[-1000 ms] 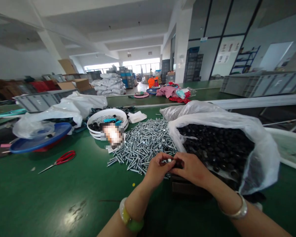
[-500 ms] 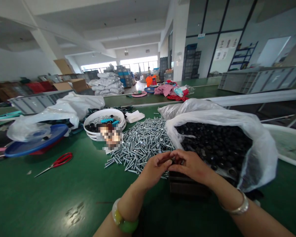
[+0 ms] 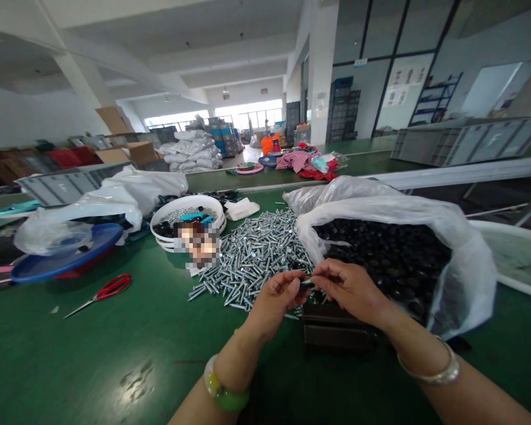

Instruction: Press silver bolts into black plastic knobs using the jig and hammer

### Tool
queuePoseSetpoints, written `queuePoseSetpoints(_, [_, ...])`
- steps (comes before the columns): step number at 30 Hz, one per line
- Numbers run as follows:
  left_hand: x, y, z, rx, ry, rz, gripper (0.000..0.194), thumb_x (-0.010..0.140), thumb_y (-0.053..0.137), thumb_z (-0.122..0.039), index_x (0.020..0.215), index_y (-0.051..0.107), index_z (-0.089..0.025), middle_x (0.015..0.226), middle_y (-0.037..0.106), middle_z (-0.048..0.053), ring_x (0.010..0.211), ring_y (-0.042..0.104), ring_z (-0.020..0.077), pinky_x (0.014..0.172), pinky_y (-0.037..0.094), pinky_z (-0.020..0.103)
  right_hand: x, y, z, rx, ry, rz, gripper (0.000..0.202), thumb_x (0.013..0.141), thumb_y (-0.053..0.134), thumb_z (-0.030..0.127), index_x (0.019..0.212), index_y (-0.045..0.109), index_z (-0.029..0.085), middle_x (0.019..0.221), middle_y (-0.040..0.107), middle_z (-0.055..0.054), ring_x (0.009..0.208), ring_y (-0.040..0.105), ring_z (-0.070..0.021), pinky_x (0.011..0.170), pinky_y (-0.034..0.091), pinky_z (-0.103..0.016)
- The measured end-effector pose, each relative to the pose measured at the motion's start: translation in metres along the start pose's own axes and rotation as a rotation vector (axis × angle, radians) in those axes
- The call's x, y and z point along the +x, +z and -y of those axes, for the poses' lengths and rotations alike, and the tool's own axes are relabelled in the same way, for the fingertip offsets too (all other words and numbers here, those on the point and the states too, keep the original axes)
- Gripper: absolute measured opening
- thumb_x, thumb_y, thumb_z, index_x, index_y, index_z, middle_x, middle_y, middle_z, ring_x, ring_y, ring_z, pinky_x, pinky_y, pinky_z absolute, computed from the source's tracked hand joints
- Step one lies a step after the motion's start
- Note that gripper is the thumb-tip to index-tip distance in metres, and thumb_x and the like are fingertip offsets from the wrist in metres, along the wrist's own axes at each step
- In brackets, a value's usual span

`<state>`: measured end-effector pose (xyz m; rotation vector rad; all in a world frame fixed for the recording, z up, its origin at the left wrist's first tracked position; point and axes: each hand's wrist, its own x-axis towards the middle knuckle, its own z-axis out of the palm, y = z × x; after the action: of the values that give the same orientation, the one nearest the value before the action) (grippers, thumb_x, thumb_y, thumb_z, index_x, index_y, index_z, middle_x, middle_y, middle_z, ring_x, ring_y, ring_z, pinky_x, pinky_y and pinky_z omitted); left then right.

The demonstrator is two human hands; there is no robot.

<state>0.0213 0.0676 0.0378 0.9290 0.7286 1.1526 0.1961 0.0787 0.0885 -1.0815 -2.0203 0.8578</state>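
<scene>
1 small dark part (image 3: 307, 285), held above the surface (image 3: 159, 330), between the 2 hands and in front of a screw heap; greenish gleam on top; its long axis seems to run left to right, though fingers hide much of it, and which end is the head cannot be told. 1 left hand (image 3: 275, 300), thumb and fingers curled, pinching the part from the left; bracelet of pale, yellow and green at the wrist. 1 right hand (image 3: 354, 290), thumb and forefinger pinched together on the part's right end; silvery bangle at the wrist. 1 heap of silvery screws (image 3: 256, 260), lying flat, shafts pointing every way. 1 dark brown box (image 3: 336, 335), just below the right hand, long side running left to right. 1 open whitish plastic bag (image 3: 471, 289), right of the heap, mouth turned toward the wearer, filled with black round pieces (image 3: 384, 254). 1 pair of red-handled scissors (image 3: 99, 296), well left of the hands, blades pointing to the lower left, handles to the upper right.
</scene>
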Motion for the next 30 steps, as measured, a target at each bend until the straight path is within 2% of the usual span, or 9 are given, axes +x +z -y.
queuePoseSetpoints(3, [-0.003, 0.002, -0.004, 0.16, 0.007, 0.126, 0.039, 0.065, 0.072, -0.029, 0.101, 0.062, -0.017, 0.095, 0.066, 0.006, 0.084, 0.061, 0.0174, 0.075, 0.046, 0.029, -0.003, -0.007, 0.004, -0.012, -0.009, 0.123, 0.023, 0.084, 0.048, 0.038, 0.077, 0.057, 0.018, 0.056, 0.054, 0.004, 0.042, 0.048, -0.0068, 0.04, 0.035, -0.017])
queuePoseSetpoints(7, [-0.009, 0.009, -0.016, 0.612, 0.08, 0.257, 0.039, 0.066, 0.071, -0.023, 0.104, 0.062, -0.016, 0.093, 0.067, 0.004, 0.083, 0.06, 0.018, 0.073, 0.045, 0.026, -0.006, -0.013, 0.013, -0.108, -0.061, 0.186, 0.018, 0.083, 0.051, 0.033, 0.078, 0.059, 0.018, 0.058, 0.058, 0.003, 0.05, 0.053, -0.0089, 0.047, 0.038, -0.019])
queuePoseSetpoints(10, [-0.013, 0.014, -0.024, 0.873, 0.169, 0.214, 0.029, 0.071, 0.066, -0.023, 0.099, 0.063, -0.018, 0.09, 0.068, 0.002, 0.078, 0.06, 0.016, 0.07, 0.045, 0.024, -0.008, -0.011, 0.021, -0.205, -0.12, 0.203, 0.013, 0.081, 0.053, 0.026, 0.078, 0.061, 0.017, 0.067, 0.063, 0.001, 0.06, 0.057, -0.011, 0.054, 0.038, -0.02])
queuePoseSetpoints(15, [-0.021, 0.021, -0.034, 1.171, 0.345, 0.084, 0.031, 0.07, 0.068, -0.026, 0.101, 0.062, -0.022, 0.094, 0.068, 0.001, 0.085, 0.059, 0.018, 0.078, 0.043, 0.028, -0.014, -0.011, 0.033, -0.366, -0.174, 0.216, 0.011, 0.08, 0.052, 0.018, 0.077, 0.062, 0.019, 0.074, 0.065, -0.001, 0.068, 0.058, -0.0139, 0.06, 0.038, -0.022])
queuePoseSetpoints(20, [-0.027, 0.033, -0.03, 1.288, 0.408, 0.053, 0.025, 0.072, 0.065, -0.022, 0.097, 0.062, -0.023, 0.091, 0.067, 0.001, 0.081, 0.059, 0.0178, 0.074, 0.044, 0.028, -0.018, -0.004, 0.034, -0.344, -0.149, 0.226, 0.009, 0.077, 0.054, 0.013, 0.075, 0.061, 0.018, 0.076, 0.065, -0.002, 0.07, 0.058, -0.0148, 0.062, 0.039, -0.023])
queuePoseSetpoints(22, [-0.028, 0.033, -0.03, 1.28, 0.417, 0.022, 0.029, 0.071, 0.065, -0.019, 0.1, 0.061, -0.022, 0.092, 0.067, 0.001, 0.082, 0.059, 0.018, 0.074, 0.044, 0.028, -0.016, 0.001, 0.031, -0.274, -0.116, 0.196, 0.005, 0.076, 0.058, 0.017, 0.079, 0.061, 0.018, 0.071, 0.063, 0.0, 0.064, 0.057, -0.0133, 0.058, 0.039, -0.022])
queuePoseSetpoints(26, [-0.028, 0.023, -0.038, 1.225, 0.4, 0.008, 0.049, 0.069, 0.067, -0.02, 0.116, 0.052, -0.023, 0.099, 0.067, 0.0, 0.094, 0.057, 0.0184, 0.086, 0.04, 0.031, -0.014, -0.001, 0.022, -0.024, -0.026, -0.009, 0.035, 0.068, 0.068, 0.039, 0.095, 0.056, 0.019, 0.054, 0.048, 0.007, 0.048, 0.046, -0.0091, 0.045, 0.034, -0.02])
queuePoseSetpoints(28, [-0.028, 0.014, -0.044, 1.232, 0.305, 0.033, 0.044, 0.068, 0.069, -0.022, 0.11, 0.056, -0.024, 0.098, 0.068, 0.0, 0.092, 0.058, 0.0184, 0.084, 0.041, 0.03, -0.014, -0.009, 0.018, 0.11, -0.03, -0.115, 0.034, 0.071, 0.063, 0.045, 0.092, 0.055, 0.019, 0.054, 0.043, 0.007, 0.046, 0.041, -0.0078, 0.043, 0.033, -0.019])
queuePoseSetpoints(30, [-0.029, 0.006, -0.048, 1.237, 0.188, 0.102, 0.036, 0.066, 0.07, -0.022, 0.1, 0.061, -0.022, 0.093, 0.068, 0.0, 0.081, 0.06, 0.017, 0.074, 0.044, 0.027, -0.013, -0.016, 0.016, 0.169, -0.03, -0.156, 0.029, 0.077, 0.056, 0.045, 0.087, 0.055, 0.018, 0.056, 0.043, 0.006, 0.047, 0.041, -0.0077, 0.043, 0.033, -0.019])
